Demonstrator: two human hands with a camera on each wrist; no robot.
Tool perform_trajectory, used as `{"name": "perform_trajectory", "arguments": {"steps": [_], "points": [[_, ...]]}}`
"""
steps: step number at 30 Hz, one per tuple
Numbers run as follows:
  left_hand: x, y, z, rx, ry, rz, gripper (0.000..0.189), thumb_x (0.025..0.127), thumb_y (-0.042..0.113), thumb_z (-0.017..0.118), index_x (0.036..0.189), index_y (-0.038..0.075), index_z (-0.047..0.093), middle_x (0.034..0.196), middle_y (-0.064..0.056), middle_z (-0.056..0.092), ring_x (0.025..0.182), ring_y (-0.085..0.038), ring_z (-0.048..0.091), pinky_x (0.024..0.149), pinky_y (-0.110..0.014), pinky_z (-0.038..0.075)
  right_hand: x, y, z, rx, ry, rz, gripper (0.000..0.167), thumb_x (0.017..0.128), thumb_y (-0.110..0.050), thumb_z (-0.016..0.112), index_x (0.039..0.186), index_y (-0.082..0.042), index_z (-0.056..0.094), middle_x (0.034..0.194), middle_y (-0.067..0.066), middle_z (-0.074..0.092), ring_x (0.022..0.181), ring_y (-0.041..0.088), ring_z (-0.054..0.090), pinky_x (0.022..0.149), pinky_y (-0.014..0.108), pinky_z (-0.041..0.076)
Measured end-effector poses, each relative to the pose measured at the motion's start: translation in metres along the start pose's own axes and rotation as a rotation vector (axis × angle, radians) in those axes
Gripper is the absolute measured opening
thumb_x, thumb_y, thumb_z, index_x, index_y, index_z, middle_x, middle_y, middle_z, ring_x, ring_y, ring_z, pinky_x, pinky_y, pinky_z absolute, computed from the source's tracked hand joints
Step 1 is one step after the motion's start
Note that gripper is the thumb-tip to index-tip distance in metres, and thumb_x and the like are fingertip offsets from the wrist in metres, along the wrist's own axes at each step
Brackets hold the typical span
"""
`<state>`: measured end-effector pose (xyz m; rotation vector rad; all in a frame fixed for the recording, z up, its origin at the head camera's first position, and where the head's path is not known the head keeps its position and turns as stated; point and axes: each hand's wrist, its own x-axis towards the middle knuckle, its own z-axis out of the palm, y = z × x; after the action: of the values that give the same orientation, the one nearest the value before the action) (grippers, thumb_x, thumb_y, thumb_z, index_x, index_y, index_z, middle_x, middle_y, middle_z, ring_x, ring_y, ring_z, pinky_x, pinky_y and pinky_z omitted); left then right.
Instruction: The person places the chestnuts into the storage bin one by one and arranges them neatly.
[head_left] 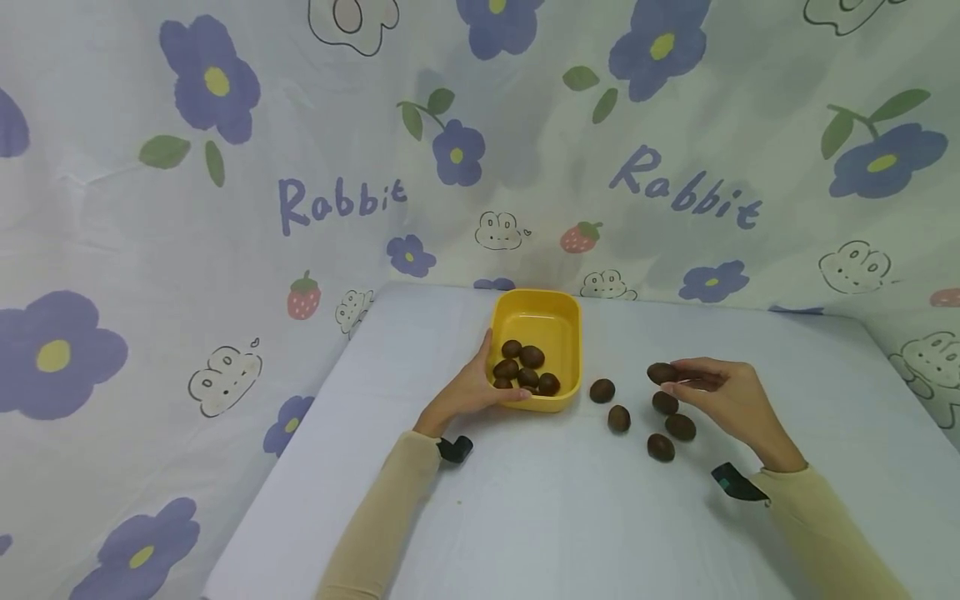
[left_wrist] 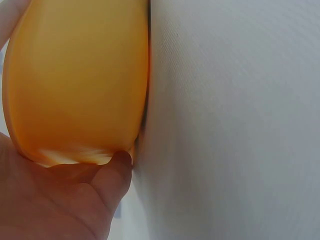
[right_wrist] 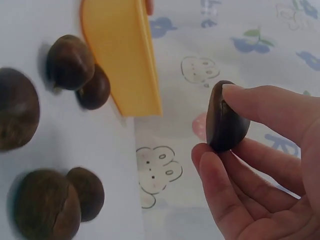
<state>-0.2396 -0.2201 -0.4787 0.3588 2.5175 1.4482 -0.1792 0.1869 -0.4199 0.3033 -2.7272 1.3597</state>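
Held chestnut: up off the table, pinched between thumb and fingertips of the right hand. Thumb sits on one side, fingers on the other; it's glossy, dark brown, one face flatter. Right hand is to the right of the tub, well apart from it.

Directly under and near that hand: three loose chestnuts in a rough line. Two more lie between them and the tub, the farther one just beside its wall. Five on the table in all, from what I see.

Yellow tub: upright, rounded corners, sits toward the far side of the table. Left hand grips its near left corner, thumb along the near wall, fingers up the left wall. Piled chestnuts inside, bunched at the near end, at least six; far end shows bare floor.

Both forearms in beige sleeves, a black device at each wrist. White table. Behind it hangs pale cloth printed with purple flowers, strawberries, rabbit faces and "Rabbit".
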Motion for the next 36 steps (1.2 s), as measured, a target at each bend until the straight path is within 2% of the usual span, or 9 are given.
{"name": "perform_trajectory", "arguments": {"steps": [8,13,17,23,31,36], "points": [[0.001,0.001,0.000,-0.009,0.006,0.058,0.142,0.070,0.060,0.091,0.167,0.031,-0.010,0.177,-0.002,0.010,0.161,-0.026,0.021,0.130,-0.059,0.020,0.023,-0.009,0.016,0.066,0.016,-0.014,0.045,0.091,-0.033,0.081,0.126,-0.006,0.073,0.120,0.019,0.075,0.086,-0.006,0.070,0.078,0.011,0.054],[-0.001,0.002,0.001,0.006,0.007,0.003,0.141,0.072,0.057,0.090,0.166,0.030,-0.011,0.177,-0.002,0.007,0.162,-0.027,0.018,0.130,-0.058,0.019,0.037,-0.013,0.029,0.053,0.036,-0.017,0.046,0.090,-0.039,0.081,0.125,-0.009,0.074,0.120,0.015,0.076,0.086,0.000,0.070,0.078,0.013,0.054],[-0.002,0.003,0.001,0.017,0.005,-0.053,0.142,0.072,0.058,0.090,0.166,0.030,-0.013,0.177,-0.003,0.003,0.162,-0.029,0.015,0.131,-0.058,0.017,0.047,-0.016,0.040,0.039,0.040,-0.016,0.046,0.090,-0.042,0.080,0.124,-0.012,0.075,0.116,0.011,0.077,0.088,0.011,0.066,0.079,0.016,0.053],[-0.003,0.005,0.001,0.038,0.005,-0.102,0.139,0.073,0.058,0.089,0.165,0.034,-0.013,0.177,-0.003,0.001,0.163,-0.031,0.013,0.131,-0.059,0.016,0.061,-0.019,0.054,0.042,0.026,-0.027,0.045,0.089,-0.043,0.082,0.122,-0.014,0.077,0.102,0.010,0.074,0.083,0.023,0.058,0.067,0.023,0.048],[-0.001,0.006,0.001,0.014,0.011,-0.061,0.139,0.075,0.051,0.090,0.166,0.031,-0.012,0.177,-0.005,0.004,0.162,-0.030,0.015,0.130,-0.060,0.016,0.075,-0.022,0.071,0.041,0.003,-0.107,0.040,0.087,-0.035,0.085,0.118,-0.012,0.078,0.105,0.008,0.077,0.083,0.020,0.059,0.061,0.021,0.046],[-0.005,0.007,0.002,0.039,0.008,-0.099,0.140,0.072,0.059,0.089,0.166,0.031,-0.011,0.177,-0.007,0.003,0.163,-0.033,0.013,0.130,-0.061,0.016,0.082,-0.025,0.081,0.050,-0.016,-0.119,0.040,0.086,-0.033,0.086,0.116,-0.009,0.079,0.095,0.010,0.074,0.078,0.021,0.056,0.054,0.021,0.039]]}}
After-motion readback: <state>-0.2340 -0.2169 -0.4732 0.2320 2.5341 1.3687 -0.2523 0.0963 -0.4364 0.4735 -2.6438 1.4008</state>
